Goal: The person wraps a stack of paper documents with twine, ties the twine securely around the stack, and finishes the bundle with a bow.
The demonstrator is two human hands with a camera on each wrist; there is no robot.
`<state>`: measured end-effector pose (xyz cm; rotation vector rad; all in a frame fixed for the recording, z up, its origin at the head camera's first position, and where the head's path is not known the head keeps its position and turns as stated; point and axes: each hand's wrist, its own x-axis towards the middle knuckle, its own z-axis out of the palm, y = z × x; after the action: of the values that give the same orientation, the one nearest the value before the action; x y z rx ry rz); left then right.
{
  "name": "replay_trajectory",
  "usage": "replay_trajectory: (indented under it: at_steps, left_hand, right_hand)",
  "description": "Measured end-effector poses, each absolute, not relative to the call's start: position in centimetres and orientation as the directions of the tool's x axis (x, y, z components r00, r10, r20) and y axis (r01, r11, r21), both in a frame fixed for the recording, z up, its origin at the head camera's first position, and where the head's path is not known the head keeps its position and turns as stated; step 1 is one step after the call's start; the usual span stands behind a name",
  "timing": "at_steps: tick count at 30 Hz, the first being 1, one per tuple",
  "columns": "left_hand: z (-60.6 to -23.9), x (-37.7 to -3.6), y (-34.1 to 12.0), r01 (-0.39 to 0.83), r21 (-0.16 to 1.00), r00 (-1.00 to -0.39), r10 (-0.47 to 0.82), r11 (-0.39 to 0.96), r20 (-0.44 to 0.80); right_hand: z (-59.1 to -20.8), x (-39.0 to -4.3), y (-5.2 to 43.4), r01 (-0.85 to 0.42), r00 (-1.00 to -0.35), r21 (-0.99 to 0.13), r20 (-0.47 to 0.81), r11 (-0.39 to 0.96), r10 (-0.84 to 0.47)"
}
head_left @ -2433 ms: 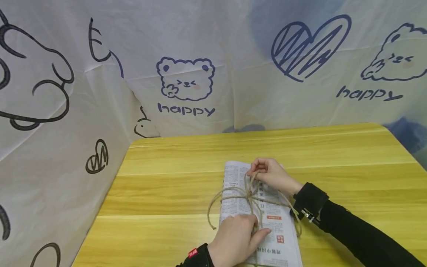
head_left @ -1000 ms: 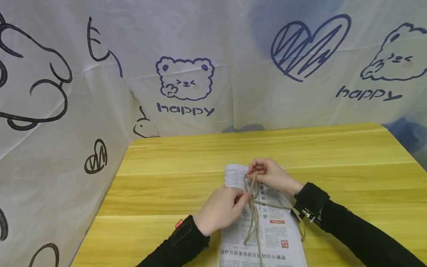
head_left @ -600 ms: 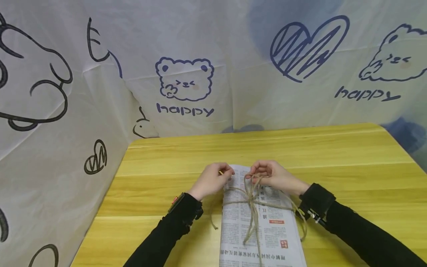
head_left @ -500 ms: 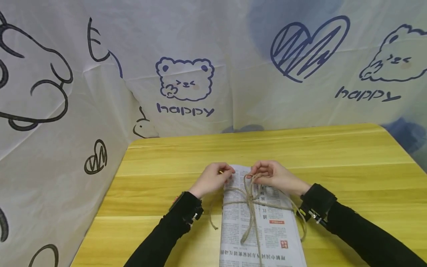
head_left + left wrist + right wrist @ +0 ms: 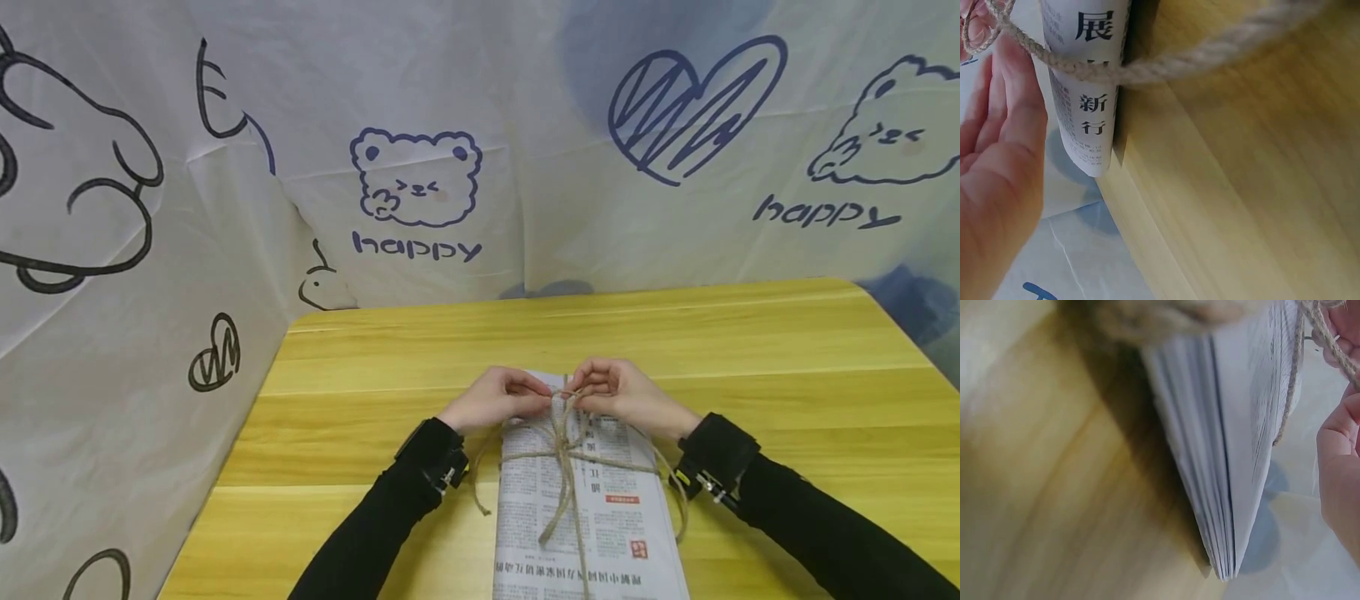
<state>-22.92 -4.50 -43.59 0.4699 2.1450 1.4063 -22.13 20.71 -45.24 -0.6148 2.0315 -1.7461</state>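
Note:
A folded newspaper stack lies on the table, bound crosswise with jute twine. A bow-like knot sits on its upper face, with loops rising toward the far end and strands trailing down the front. My right hand pinches a twine loop above the knot. From the other side my left hand has thumb and fingertips together at the left loop. The left wrist view shows the twine crossing the stack's rounded folded side. Layered page edges show in the right wrist view.
The yellow wood-grain table extends around the stack. Behind it and on the left hangs a pale cloth with drawn bears and hearts. Loose twine ends hang past both sides of the stack. Each wrist wears a black strap with a camera.
My left hand has gone from the front of the stack up to its far left edge, then right to the loop. The right hand has stayed on its loop, and the front strands have shifted slightly.

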Motion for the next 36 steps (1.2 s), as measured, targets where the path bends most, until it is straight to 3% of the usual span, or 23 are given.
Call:
replay_trajectory:
  at_steps: [11,19,23,28,36]
  left_hand:
    - [-43.5,-22.9,-3.0,0.204,0.855,-0.815,0.566,0.478,-0.122]
    - [-43.8,-22.7,-3.2,0.212,0.841,-0.839,0.534,0.498,-0.105]
    - [-43.9,-22.6,-3.2,0.208,0.846,-0.844,0.527,0.49,-0.098]
    - [-44.0,-22.7,-3.2,0.208,0.847,-0.847,0.523,0.489,-0.094]
    - [-44.3,-22.4,-3.1,0.181,0.859,-0.844,0.524,0.479,-0.114]
  right_hand:
    - [-45.2,-22.0,21.0,-0.151,-0.812,-0.977,0.036,0.149,-0.583]
    - [-43.7,-20.9,21.9,-0.362,-0.797,-0.894,0.151,0.264,-0.584]
    - [-42.7,-19.3,22.2,-0.531,-0.789,-0.778,0.308,0.337,-0.532]
    - [-42.3,-16.4,21.6,-0.74,-0.654,-0.574,0.49,0.352,-0.576]
    - [-43.4,-13.1,19.6,-0.924,-0.362,-0.299,0.484,0.238,-0.797]
